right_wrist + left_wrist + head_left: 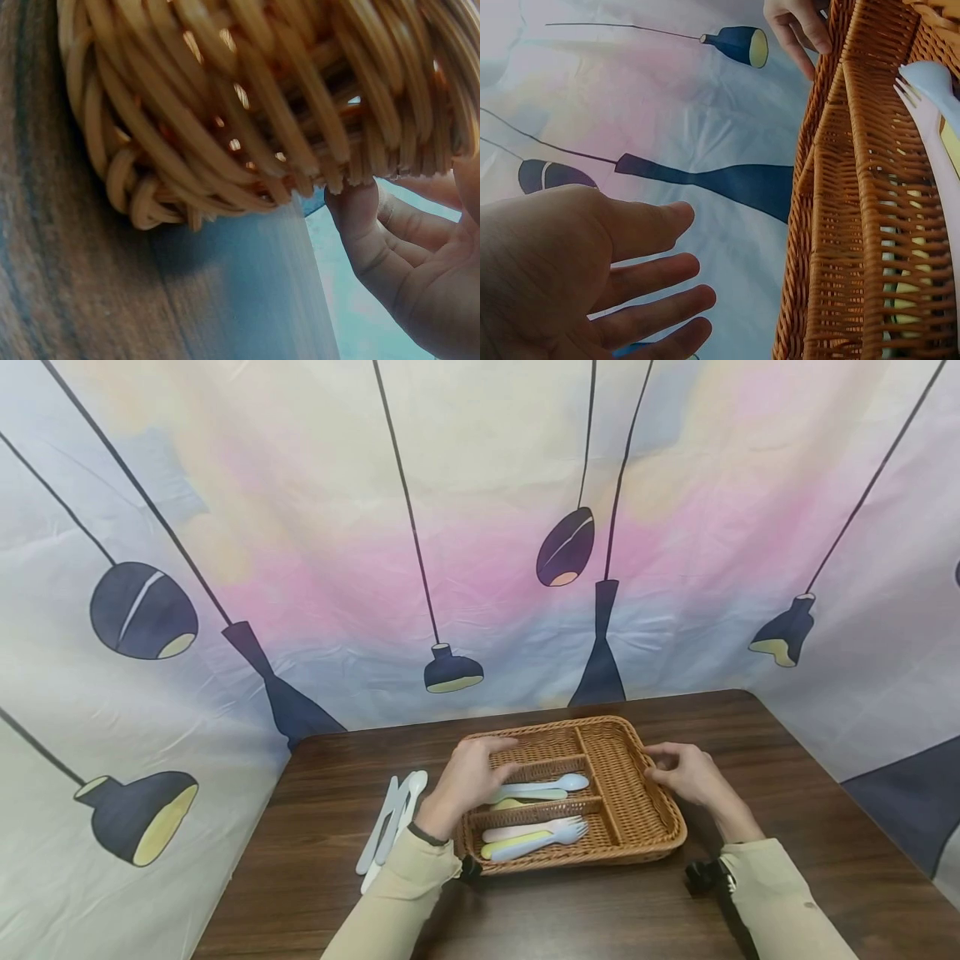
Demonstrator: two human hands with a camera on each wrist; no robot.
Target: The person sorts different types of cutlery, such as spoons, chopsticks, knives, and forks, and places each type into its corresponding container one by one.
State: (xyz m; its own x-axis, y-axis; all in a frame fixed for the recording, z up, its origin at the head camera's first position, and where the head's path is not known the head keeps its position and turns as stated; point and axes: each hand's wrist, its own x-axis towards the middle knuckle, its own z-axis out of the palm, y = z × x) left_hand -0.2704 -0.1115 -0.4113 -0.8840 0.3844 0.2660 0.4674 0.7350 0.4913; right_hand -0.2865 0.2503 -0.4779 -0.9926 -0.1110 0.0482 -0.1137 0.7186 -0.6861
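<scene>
See the brown table low in the frame, and on it, right of the middle, the basket. Best hold it flat, to stop any sliding. See the right hand in a grip on the right edge; best steady the left edge with the left hand, near it with loose, straight fingers. In the middle-left slot, see a blue spoon, green piece and yellow piece; in the lower-left slot, a pink fork, blue fork and yellow handle.
</scene>
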